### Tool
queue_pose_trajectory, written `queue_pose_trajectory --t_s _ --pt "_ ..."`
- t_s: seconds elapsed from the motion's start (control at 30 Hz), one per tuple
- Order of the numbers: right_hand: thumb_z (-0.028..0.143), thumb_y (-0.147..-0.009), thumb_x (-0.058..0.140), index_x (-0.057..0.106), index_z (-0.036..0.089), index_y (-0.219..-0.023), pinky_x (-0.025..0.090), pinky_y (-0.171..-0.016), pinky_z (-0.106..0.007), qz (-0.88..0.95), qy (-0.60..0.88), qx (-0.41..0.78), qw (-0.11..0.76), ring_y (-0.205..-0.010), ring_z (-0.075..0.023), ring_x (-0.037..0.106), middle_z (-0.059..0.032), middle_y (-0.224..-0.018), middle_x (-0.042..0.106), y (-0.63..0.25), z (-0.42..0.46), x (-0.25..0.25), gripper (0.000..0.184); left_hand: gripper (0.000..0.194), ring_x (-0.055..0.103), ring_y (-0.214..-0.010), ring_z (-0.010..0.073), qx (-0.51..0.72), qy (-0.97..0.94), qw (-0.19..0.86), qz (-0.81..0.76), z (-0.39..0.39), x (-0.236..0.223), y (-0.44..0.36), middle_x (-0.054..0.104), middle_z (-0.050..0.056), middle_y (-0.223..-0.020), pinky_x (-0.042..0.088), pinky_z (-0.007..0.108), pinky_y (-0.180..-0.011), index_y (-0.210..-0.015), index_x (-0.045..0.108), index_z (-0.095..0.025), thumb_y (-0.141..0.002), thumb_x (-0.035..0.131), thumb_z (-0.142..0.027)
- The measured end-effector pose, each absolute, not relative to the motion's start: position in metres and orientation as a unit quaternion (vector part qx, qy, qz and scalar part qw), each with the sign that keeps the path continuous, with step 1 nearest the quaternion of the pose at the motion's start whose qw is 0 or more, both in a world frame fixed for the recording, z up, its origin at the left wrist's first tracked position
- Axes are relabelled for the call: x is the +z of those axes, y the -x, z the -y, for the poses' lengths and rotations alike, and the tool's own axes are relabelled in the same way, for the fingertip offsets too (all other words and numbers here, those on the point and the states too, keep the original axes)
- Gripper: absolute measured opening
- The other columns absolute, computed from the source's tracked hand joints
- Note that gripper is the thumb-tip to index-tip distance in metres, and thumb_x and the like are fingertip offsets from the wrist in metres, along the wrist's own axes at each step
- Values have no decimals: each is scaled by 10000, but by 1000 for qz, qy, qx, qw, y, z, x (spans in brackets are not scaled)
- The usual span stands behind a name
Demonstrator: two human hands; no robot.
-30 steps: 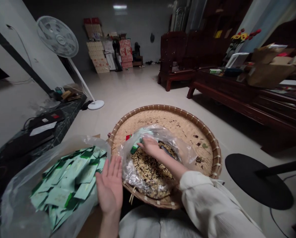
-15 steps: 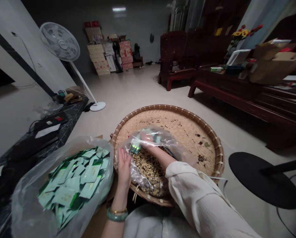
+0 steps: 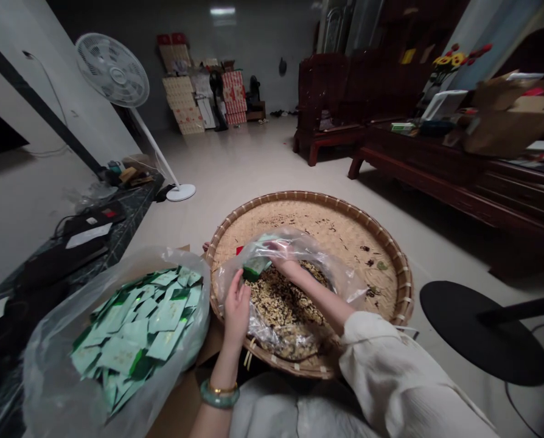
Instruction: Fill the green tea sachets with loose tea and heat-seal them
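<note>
A round woven bamboo tray (image 3: pixel 381 249) rests in front of me. On it lies a clear plastic bag (image 3: pixel 345 283) holding loose dried tea (image 3: pixel 285 310). My right hand (image 3: pixel 285 258) is inside the bag, fingers closed on a small green packet (image 3: pixel 255 267). My left hand (image 3: pixel 237 307) presses against the bag's left edge from outside, fingers together. A jade bangle sits on my left wrist. To the left, a second clear bag (image 3: pixel 48 377) holds several green packets (image 3: pixel 139 331).
A standing fan (image 3: pixel 112 70) is at the back left beside a dark counter (image 3: pixel 71 243) with cables. Dark wooden furniture (image 3: pixel 436 164) lines the right. A black round stand base (image 3: pixel 482 331) lies on the floor to the right. Cartons are stacked at the far wall.
My left hand moved right from the packet bag, where it hung open, to the tea bag's edge. My right hand stays inside the tea bag on the green packet.
</note>
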State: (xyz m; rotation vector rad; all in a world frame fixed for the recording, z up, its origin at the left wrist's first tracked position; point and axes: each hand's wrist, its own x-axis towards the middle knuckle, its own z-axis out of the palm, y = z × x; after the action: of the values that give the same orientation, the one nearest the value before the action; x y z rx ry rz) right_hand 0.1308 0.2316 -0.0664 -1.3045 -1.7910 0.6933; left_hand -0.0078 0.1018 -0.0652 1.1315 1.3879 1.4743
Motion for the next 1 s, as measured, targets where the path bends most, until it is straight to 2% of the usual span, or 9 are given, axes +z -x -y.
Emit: queue_pose_trajectory --t_s 0.1,0.17,0.27,0.33,0.4,0.5,0.63,0.77,1.0 --pt "213 -790 618 701 203 -911 482 -877 -350 684 488 319 439 -918 -203 628 -34 -922 707 -151 -218 -62 147 458 385 -1341 255 569 -501 307 -575 -108 -71 4 451 140 -1426 322 429 -1105 -1300 498 -161 -851 519 -249" --pt "229 -776 615 711 203 -874 486 -870 -342 668 470 351 458 -910 -200 637 -32 -918 717 -160 -210 -60 140 449 401 -1327 266 533 -565 227 -587 -115 -71 1 487 149 -1390 331 457 -1094 -1281 518 -162 -839 541 -238" --pt "272 -759 617 720 191 -828 510 -811 -344 637 458 398 476 -849 -205 654 -40 -856 729 -167 -202 -57 148 335 593 -1110 266 471 -644 138 -587 -125 -67 0 658 134 -1155 460 456 -968 -1158 613 -169 -829 562 -207" --pt "284 -735 629 722 185 -809 519 -772 -339 616 455 427 482 -816 -205 656 -42 -834 731 -167 -200 -56 154 247 662 -933 248 449 -669 93 -586 -130 -63 1 710 120 -1013 523 422 -855 -1064 659 -164 -843 551 -196" --pt "282 -707 643 719 180 -811 524 -709 -314 596 453 452 486 -769 -194 650 -39 -836 728 -167 -198 -55 165 228 675 -872 239 440 -684 44 -580 -132 -60 2 721 124 -978 536 398 -807 -1043 668 -151 -861 537 -194" --pt "298 -679 649 698 167 -825 494 -540 -256 566 456 485 487 -620 -156 605 -25 -769 706 -165 -197 -58 202 266 670 -892 236 433 -707 -8 -559 -134 -60 3 720 136 -993 525 385 -814 -1103 651 -139 -882 514 -194" --pt "322 -645 657 648 159 -791 425 -413 -225 523 469 519 487 -501 -125 523 0 -663 646 -165 -197 -65 219 289 663 -907 250 420 -711 -1 -564 -141 -65 1 710 140 -1044 499 402 -834 -1129 657 -178 -879 515 -199" --pt "326 -615 672 613 165 -760 450 -435 -228 482 477 543 494 -520 -121 531 -5 -692 643 -165 -200 -70 224 273 655 -945 253 409 -698 49 -586 -151 -68 -3 697 125 -1095 458 408 -899 -1075 687 -223 -844 544 -192" --pt "318 -554 718 603 174 -725 501 -512 -246 441 468 581 498 -577 -129 558 5 -687 631 -167 -200 -70 251 252 641 -974 275 396 -699 68 -592 -160 -64 -6 707 137 -1041 445 411 -910 -1036 688 -174 -798 603 -182"
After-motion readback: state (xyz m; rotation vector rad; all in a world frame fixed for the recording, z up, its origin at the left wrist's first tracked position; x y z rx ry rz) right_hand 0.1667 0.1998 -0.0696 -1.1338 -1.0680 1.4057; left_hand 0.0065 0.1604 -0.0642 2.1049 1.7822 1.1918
